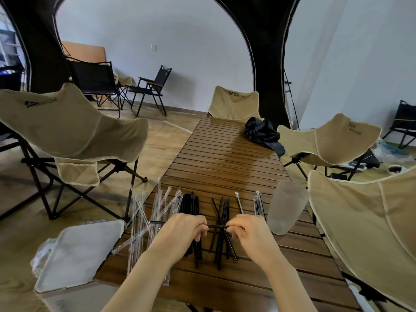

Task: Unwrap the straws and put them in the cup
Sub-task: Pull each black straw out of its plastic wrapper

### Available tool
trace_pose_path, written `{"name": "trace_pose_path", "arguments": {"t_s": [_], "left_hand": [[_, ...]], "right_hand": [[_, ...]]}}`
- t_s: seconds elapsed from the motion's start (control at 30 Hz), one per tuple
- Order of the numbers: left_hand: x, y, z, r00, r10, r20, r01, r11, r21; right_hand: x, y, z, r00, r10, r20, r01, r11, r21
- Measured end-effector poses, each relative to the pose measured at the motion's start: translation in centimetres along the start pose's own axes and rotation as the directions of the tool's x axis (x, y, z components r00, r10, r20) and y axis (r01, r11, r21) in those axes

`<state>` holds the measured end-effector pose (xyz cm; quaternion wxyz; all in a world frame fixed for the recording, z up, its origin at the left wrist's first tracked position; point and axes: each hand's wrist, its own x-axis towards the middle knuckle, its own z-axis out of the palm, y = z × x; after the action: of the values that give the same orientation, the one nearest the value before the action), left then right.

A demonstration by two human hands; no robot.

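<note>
Left grip [185, 230] and right grip [247, 230] both pinching one black straw [217, 226], held level over loose straws [191, 206], frosted cup [287, 206] nearby on table [225, 154]

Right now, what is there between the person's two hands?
In the head view, one black straw bridges the gap, held by the left hand and the right hand. Under it, loose black straws lie on the table.
</note>
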<state>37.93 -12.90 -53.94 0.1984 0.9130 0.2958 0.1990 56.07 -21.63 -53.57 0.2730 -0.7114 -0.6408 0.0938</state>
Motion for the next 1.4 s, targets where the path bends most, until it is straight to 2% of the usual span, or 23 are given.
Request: {"name": "trace_pose_path", "arguments": {"t_s": [0.17, 0.27, 0.37, 0.57, 0.77, 0.9, 1.17, 1.4], "left_hand": [[0.0, -0.2, -0.4, 0.997, 0.038, -0.072, -0.033, 0.997, 0.065], [-0.4, -1.2, -1.3, 0.995, -0.017, -0.098, 0.026, 0.996, 0.081], [-0.8, -1.9, -1.7, 0.996, -0.038, -0.085, 0.047, 0.994, 0.1], [-0.8, -1.6, -2.0, 0.996, -0.011, -0.084, 0.015, 0.999, 0.037], [-0.9, -1.7, -1.9, 1.0, -0.026, 0.008, 0.026, 0.999, -0.023], [-0.6, -1.4, -1.7, 1.0, -0.03, 0.004, 0.031, 0.999, -0.035], [-0.2, -0.8, -0.7, 0.996, -0.043, 0.078, 0.048, 0.996, -0.069], [-1.2, -2.1, -1.5, 0.976, -0.16, 0.148, 0.175, 0.98, -0.095]], "right_hand": [[0.1, 0.8, -0.7, 0.999, 0.03, 0.025, -0.03, 0.999, 0.024], [-0.4, 1.7, -1.3, 0.997, 0.063, -0.032, -0.064, 0.998, -0.021], [-0.7, 2.2, -1.5, 0.993, 0.104, -0.051, -0.104, 0.995, 0.004], [-0.4, 1.9, -1.5, 0.994, 0.107, -0.033, -0.105, 0.993, 0.06], [0.1, 1.4, -0.8, 0.997, 0.079, -0.001, -0.079, 0.993, 0.086], [0.4, 1.0, -0.2, 0.99, 0.104, 0.096, -0.111, 0.991, 0.073], [-0.3, 0.0, -0.5, 0.997, 0.062, 0.044, -0.064, 0.997, 0.046], [-0.3, 0.2, -0.4, 0.999, 0.051, 0.018, -0.051, 0.999, -0.005]]}}
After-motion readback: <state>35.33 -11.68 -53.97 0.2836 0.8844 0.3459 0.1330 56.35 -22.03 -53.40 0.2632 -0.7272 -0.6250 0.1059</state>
